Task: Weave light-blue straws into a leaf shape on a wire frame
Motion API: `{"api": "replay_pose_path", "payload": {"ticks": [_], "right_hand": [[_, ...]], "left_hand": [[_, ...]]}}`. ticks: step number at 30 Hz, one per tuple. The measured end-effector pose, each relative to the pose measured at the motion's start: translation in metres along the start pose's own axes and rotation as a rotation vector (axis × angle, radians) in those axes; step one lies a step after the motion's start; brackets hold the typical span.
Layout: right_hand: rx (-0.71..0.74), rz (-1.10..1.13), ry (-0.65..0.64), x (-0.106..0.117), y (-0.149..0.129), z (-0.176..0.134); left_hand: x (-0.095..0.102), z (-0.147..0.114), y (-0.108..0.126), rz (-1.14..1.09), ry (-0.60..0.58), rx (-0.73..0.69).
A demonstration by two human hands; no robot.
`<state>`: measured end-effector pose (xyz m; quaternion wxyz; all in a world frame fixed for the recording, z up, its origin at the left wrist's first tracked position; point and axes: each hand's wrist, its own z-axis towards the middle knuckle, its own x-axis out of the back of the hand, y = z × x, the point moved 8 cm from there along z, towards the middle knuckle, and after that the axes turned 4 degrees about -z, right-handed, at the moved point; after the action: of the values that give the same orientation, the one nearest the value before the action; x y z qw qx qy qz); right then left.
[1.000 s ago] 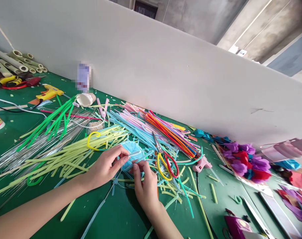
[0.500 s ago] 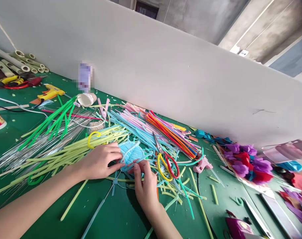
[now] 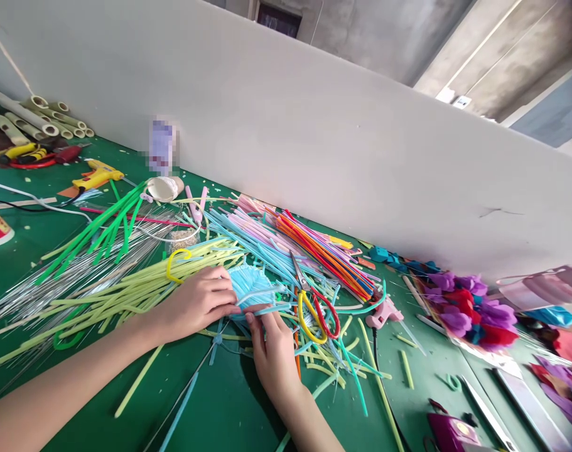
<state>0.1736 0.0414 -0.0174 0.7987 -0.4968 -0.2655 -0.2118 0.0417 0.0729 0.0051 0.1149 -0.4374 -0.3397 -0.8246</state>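
Between my two hands is a light blue woven piece [image 3: 250, 280] made of fuzzy pipe cleaners, roughly round. My left hand [image 3: 196, 306] pinches its near left edge with thumb and fingers together. At the near right edge, my right hand [image 3: 275, 345] grips the same piece, and a loose blue pipe cleaner strand [image 3: 257, 294] lies across it just above those fingers. The fingertips of both hands almost meet and partly hide the near rim. Below the piece, a thin wire stem with a small blue knot [image 3: 218, 339] slants toward me.
Scissors [image 3: 316, 307] with red and yellow handles lie right of my right hand. Yellow-green pipe cleaners [image 3: 125, 289] spread at left, coloured bundles [image 3: 321, 251] behind. A pink glue gun [image 3: 384, 312] and felt flowers [image 3: 474, 304] lie right; a yellow glue gun [image 3: 97, 175] lies far left.
My left hand has shifted slightly right, closing in on my right hand. The loose blue strand, raised before, now lies lower across the woven piece.
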Motion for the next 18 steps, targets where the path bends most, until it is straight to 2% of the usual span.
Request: {"api": "replay_pose_path", "payload": {"ticks": [6,9,13,18], "right_hand": [[-0.01,-0.101,0.07,0.003,0.004,-0.002],[-0.085,-0.028,0.105,0.007,0.011,-0.002],[-0.211,0.116,0.128,0.006,0.02,-0.002],[-0.236,0.214,0.194,0.008,0.021,-0.002]], "left_hand": [[-0.007,0.002,0.009,-0.142,0.023,0.003],[-0.005,0.003,0.013,-0.206,0.078,0.003],[-0.009,0.003,0.015,-0.257,0.089,0.014],[-0.01,0.002,0.013,-0.304,0.131,0.062]]}}
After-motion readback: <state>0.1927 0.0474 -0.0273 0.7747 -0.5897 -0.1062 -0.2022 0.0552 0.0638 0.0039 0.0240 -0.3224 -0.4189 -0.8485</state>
